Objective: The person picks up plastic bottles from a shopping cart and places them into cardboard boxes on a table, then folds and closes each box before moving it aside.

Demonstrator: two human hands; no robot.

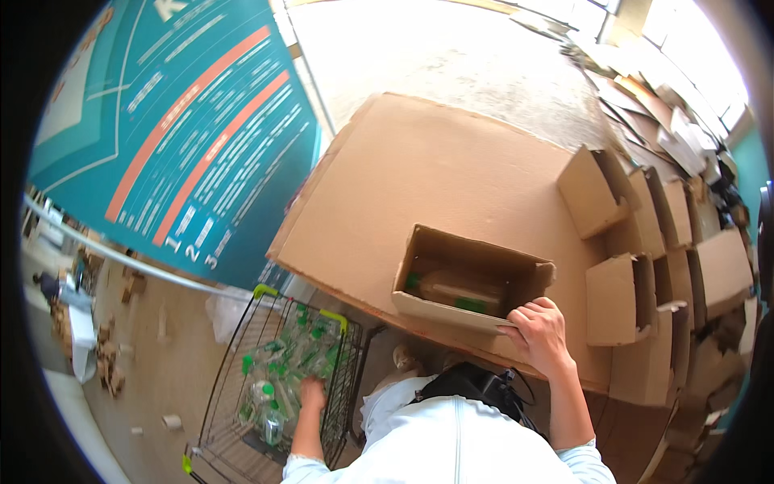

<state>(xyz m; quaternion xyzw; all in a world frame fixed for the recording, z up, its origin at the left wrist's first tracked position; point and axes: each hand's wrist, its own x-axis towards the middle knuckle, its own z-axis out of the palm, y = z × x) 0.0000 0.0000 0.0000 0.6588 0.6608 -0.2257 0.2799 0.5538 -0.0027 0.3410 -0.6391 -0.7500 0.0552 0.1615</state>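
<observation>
Hands [542, 329] on box [451, 310], in cart [242, 387]

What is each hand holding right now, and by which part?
The right hand grips the open cardboard box by its near rim. The left hand reaches among bottles in the wire cart; its grip cannot be told.
</observation>
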